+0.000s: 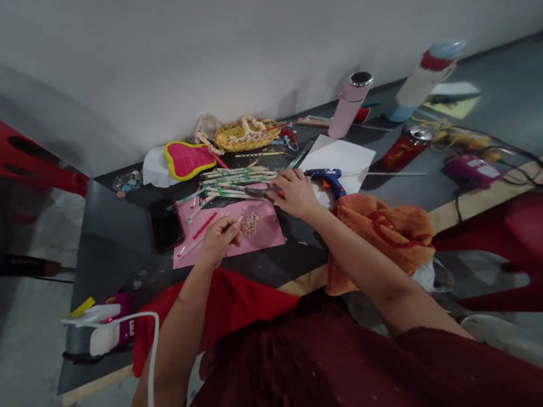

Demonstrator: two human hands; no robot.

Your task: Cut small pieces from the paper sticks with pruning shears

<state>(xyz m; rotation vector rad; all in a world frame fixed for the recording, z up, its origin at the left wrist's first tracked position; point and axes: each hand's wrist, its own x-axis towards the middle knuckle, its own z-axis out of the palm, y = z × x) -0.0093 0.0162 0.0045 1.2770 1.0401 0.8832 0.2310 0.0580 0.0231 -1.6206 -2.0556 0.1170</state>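
The right hand (pixel 295 193) is wrapped over the near end of a dark hand tool (pixel 256 192) with a touch of red at the grip; its fingers are curled down on it, and whether it is scissors or pliers cannot be told. The tool's long axis runs sideways from that hand, its tip pointing left, along the near edge of a bundle of green-and-white printed sticks (pixel 232 176). The sticks lie mostly crosswise too, so tool and bundle run roughly the same way, with the bundle just beyond the tool.

The left hand (pixel 220 237) is lower and to the left, over a pink sheet (pixel 269 239), thumb and fingertips brought together in a pinch. Whether anything small or thin sits between them cannot be told. A little heap of short pale pieces (pixel 252 224) lies on the sheet just to the right of those fingertips, below the tool's tip and between the two hands. The left hand is clearly the nearer one to the heap; the right is nearer the sticks. A red stick (pixel 204 225) slants across the sheet, just beyond the left hand.
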